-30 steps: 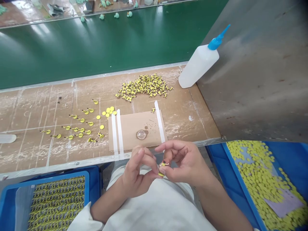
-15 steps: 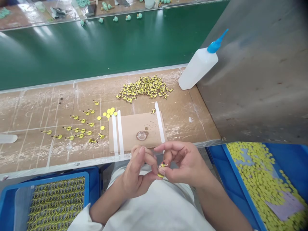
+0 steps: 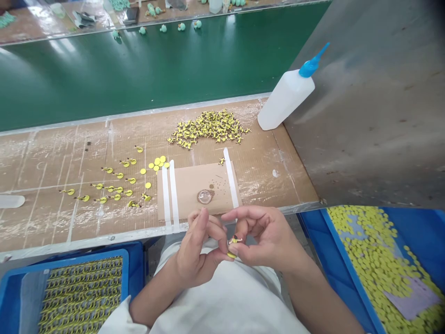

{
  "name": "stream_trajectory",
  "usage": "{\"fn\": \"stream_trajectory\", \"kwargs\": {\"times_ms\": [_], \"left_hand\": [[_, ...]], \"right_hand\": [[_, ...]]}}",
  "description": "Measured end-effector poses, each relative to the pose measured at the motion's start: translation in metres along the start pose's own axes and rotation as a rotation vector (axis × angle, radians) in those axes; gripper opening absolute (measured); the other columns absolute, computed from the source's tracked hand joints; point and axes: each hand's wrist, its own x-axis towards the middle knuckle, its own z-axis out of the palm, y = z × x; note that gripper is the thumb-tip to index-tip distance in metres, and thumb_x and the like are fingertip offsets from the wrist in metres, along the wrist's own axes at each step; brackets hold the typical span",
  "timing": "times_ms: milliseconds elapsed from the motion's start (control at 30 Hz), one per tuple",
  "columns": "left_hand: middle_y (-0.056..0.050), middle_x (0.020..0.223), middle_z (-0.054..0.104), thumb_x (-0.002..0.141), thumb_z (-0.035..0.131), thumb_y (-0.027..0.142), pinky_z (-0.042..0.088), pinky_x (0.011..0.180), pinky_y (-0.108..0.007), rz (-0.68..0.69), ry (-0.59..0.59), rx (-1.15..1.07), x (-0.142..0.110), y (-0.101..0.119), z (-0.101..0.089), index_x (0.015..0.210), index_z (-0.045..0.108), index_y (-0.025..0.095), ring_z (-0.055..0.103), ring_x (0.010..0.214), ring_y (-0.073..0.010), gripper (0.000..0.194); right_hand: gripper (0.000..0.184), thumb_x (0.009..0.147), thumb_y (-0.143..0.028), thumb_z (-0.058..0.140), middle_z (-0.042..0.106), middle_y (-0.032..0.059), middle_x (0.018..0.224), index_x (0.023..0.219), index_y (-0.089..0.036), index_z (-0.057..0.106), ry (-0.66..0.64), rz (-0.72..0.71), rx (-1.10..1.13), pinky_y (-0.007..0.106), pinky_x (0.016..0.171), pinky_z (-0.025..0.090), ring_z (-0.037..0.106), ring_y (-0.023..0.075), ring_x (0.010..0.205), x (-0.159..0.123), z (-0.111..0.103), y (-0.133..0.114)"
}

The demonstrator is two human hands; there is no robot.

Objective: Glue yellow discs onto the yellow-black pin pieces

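In front of my lap, my left hand [image 3: 201, 246] pinches a yellow disc [image 3: 232, 255] by its edge between thumb and fingers. A tiny figurine [image 3: 235, 240] in yellow stands over the disc, held between the thumb and finger of my right hand [image 3: 266, 236]. The two pieces touch or nearly touch; fingertips partly cover them. Just beyond my hands is a cardboard mat [image 3: 191, 185] with white tape strips, bearing a small round clear dish [image 3: 204, 196]. One loose figurine [image 3: 221, 161] lies by the right strip.
A pile of figurines [image 3: 212, 126] lies behind the mat. Loose yellow discs [image 3: 157, 161] and several figurines on discs [image 3: 110, 188] are at left. A white bottle [image 3: 287, 99] leans by the metal panel [image 3: 375, 106]. Blue trays [image 3: 125, 273] flank me. Beyond runs a green belt [image 3: 156, 69].
My hands stay almost still, with the figurine and disc between them. The small green pieces on the far belt edge have shifted slightly left.
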Motion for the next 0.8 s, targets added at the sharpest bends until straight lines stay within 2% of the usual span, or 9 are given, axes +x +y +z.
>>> {"fn": "stream_trajectory", "kwargs": {"times_ms": [300, 500, 667, 800], "left_hand": [[0.001, 0.074, 0.065, 0.094, 0.063, 0.033, 0.041, 0.092, -0.039, -0.008, 0.015, 0.007, 0.000, 0.000, -0.001, 0.159, 0.015, 0.023, 0.063, 0.085, -0.0189, 0.081], [0.001, 0.079, 0.063, 0.082, 0.077, 0.021, 0.048, 0.086, -0.036, 0.089, 0.165, 0.030, 0.005, -0.001, -0.003, 0.158, 0.022, 0.025, 0.060, 0.083, -0.0178, 0.093], [0.003, 0.079, 0.066, 0.075, 0.085, 0.025, 0.051, 0.082, -0.035, 0.097, 0.265, 0.079, 0.005, -0.002, -0.004, 0.153, 0.033, 0.027, 0.063, 0.077, -0.0156, 0.094], [0.003, 0.075, 0.070, 0.072, 0.087, 0.019, 0.054, 0.082, -0.035, 0.108, 0.330, 0.019, 0.004, 0.002, 0.001, 0.146, 0.045, 0.023, 0.066, 0.073, -0.0148, 0.085]], "right_hand": [[0.042, 0.059, -0.010, 0.077, 0.066, -0.0029, 0.058, 0.100, -0.017, 0.075, -0.020, -0.024, -0.013, 0.019, 0.056, 0.053, 0.062, 0.0098, 0.052, 0.004, 0.000, 0.005], [0.038, 0.064, -0.016, 0.083, 0.069, -0.0014, 0.062, 0.101, -0.018, 0.074, -0.024, -0.078, 0.054, 0.021, 0.057, 0.055, 0.066, 0.0121, 0.056, 0.004, -0.001, 0.009], [0.037, 0.068, -0.020, 0.086, 0.073, 0.0018, 0.067, 0.102, -0.017, 0.071, -0.047, -0.176, 0.087, 0.021, 0.058, 0.057, 0.071, 0.0145, 0.060, 0.001, -0.004, 0.011], [0.034, 0.072, -0.015, 0.085, 0.076, 0.0022, 0.073, 0.103, -0.021, 0.072, -0.052, -0.350, 0.104, 0.023, 0.061, 0.059, 0.071, 0.0145, 0.063, 0.000, -0.004, 0.013]]}}
